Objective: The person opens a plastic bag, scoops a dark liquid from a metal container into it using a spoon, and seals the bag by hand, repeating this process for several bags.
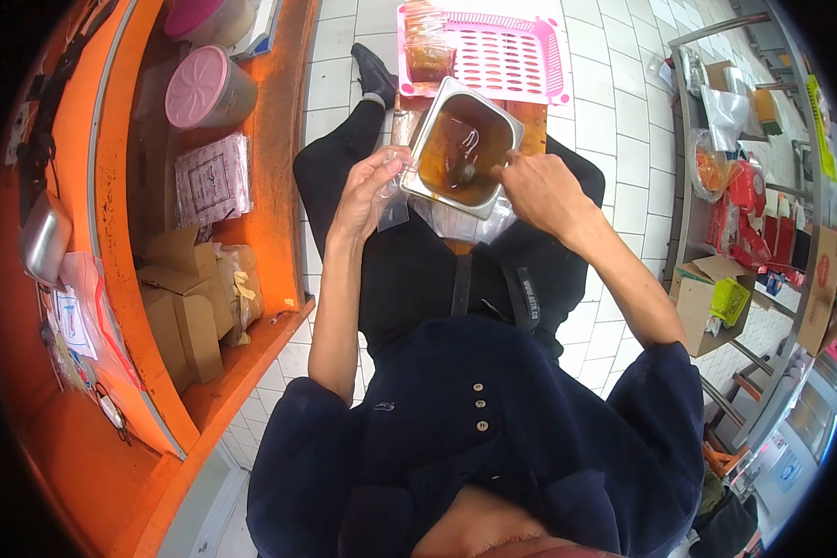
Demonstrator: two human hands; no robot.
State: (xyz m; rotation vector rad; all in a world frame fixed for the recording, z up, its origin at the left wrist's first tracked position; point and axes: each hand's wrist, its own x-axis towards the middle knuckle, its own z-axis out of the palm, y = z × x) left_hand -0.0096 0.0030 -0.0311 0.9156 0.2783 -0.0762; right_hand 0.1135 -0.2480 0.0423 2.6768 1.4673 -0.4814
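A square metal container of brown, oily sauce stands tilted between my knees. On its left side my left hand is closed, pinching a small clear plastic bag that hangs beside the rim. My right hand is at the container's right rim, its fingers curled; what they hold is hidden, though something round shows in the sauce near them. Just beyond the container is a pink plastic basket, with filled clear bags of brown sauce at its left end.
On the left, an orange shelf holds a pink-lidded tub, a wrapped packet and cardboard boxes. At the right is a metal rack with an open carton and red packages. White tiles cover the floor.
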